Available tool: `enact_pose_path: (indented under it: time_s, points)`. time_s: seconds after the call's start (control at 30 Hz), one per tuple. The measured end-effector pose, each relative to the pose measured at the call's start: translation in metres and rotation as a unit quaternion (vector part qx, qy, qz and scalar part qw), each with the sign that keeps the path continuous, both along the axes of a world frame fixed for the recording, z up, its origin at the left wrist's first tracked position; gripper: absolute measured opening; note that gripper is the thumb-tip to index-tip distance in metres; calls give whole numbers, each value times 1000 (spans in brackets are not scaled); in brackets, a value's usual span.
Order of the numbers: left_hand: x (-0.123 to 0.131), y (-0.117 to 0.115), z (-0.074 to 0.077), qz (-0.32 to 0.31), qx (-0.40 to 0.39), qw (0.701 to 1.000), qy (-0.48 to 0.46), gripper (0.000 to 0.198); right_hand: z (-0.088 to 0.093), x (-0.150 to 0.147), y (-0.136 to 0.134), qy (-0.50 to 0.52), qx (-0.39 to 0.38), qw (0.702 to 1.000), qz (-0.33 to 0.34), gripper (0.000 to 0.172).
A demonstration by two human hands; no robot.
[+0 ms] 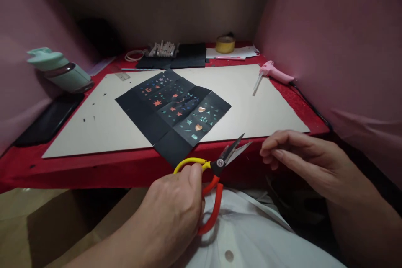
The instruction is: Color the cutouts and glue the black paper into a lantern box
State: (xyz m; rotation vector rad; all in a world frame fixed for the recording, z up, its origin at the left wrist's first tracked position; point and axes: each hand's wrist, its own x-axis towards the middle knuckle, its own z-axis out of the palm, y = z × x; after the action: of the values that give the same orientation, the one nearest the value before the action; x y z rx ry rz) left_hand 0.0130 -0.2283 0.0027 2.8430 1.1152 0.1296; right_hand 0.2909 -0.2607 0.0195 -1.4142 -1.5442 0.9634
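Observation:
My left hand [176, 209] is closed round the handles of a pair of scissors [220, 162], one handle yellow and the other red. The blades point up and right, slightly parted. Just right of their tips is my right hand [307, 163], its fingers curled in towards the thumb. Whether anything small is between those fingertips, I cannot make out. Beyond the scissors lies a creased black card [141, 113], with shiny stars, hearts and small triangles on its panels. One corner hangs over the front edge of a white board [245, 109].
A pink glue gun [278, 73] lies at the board's right, its cord [314, 109] trailing along the pink wall. A green bottle [64, 73] and a dark flat device [50, 119] are at the left. Yellow tape [225, 45], white sticks [163, 49] and black sheets [191, 54] sit behind.

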Motion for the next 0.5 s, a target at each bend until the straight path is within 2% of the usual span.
enact_pose_path:
  time_s: [0.13, 0.3, 0.4, 0.5]
  points:
    - [4, -5, 6, -23, 129, 991, 17, 18, 2, -17, 2, -10, 111, 994, -11, 7]
    - [8, -7, 9, -48, 205, 976, 48, 19, 2, -28, 10, -123, 185, 974, 55, 12]
    - [8, -11, 9, -52, 222, 970, 81, 21, 1, -29, 13, -175, 183, 964, 87, 12]
    - [9, -17, 8, -55, 229, 965, 116, 19, 0, -30, 12, -192, 126, 966, 119, 6]
